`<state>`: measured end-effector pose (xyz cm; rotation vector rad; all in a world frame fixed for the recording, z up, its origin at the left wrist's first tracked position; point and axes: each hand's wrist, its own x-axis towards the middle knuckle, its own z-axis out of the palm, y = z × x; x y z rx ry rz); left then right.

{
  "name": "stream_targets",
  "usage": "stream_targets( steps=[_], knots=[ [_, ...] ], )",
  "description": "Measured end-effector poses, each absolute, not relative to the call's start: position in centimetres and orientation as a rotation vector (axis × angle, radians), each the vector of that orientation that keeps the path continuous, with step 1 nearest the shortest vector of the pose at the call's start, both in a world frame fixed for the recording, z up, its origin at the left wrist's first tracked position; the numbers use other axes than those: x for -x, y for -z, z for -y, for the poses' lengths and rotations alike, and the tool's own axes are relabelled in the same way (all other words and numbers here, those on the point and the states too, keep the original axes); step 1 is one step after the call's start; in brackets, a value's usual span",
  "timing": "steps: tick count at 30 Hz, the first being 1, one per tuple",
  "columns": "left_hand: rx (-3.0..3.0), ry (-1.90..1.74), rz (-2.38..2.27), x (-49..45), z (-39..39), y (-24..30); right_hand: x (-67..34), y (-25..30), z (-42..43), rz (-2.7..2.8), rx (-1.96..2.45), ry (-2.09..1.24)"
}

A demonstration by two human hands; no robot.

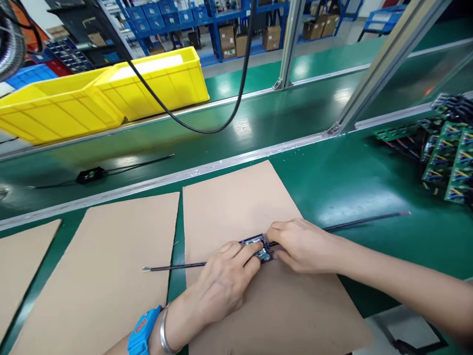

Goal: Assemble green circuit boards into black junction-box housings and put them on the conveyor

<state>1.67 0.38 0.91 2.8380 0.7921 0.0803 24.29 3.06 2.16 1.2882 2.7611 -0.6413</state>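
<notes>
The left hand (225,276), half bent, lies upon the circuit board (265,253); beside it, the right hand (295,245) curls at the black cable (364,221). Whether either grips, I cannot tell. Under both hands is cardboard (229,197), on the counter (332,190).

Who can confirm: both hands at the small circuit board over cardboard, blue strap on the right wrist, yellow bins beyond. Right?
One slip: the head view shows the blue strap on the wrist of the left hand, not the right hand. The rest holds: both hands at the small circuit board over cardboard, yellow bins beyond.
</notes>
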Motion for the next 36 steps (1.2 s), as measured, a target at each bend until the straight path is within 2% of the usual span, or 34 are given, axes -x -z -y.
stream_targets(
  steps=[5, 9, 15, 24, 36],
  knots=[
    [-2.831, -0.015, -0.809, -1.5, 0.0, -0.8, -25.6, 1.2, -1.6, -3.149, -1.224, 0.423],
    [-2.808, 0.001, -0.846, -1.7, 0.1, -0.8, -25.5, 1.3, -1.5, -3.289, -1.145, 0.252],
    [-2.830, -0.055, -0.811, -1.7, -0.1, -0.6, -25.5, 0.1, -2.5, -3.209, -0.943, 0.284],
    [-2.952, -0.095, -0.742, -1.5, 0.1, -0.2, -25.4, -0.7, -3.6, -3.094, -0.908, 0.427],
    [-2.945, -0.049, -0.781, -1.9, 0.2, -0.6, -24.8, -1.0, -3.1, -3.008, -0.954, 0.269]
  ],
)
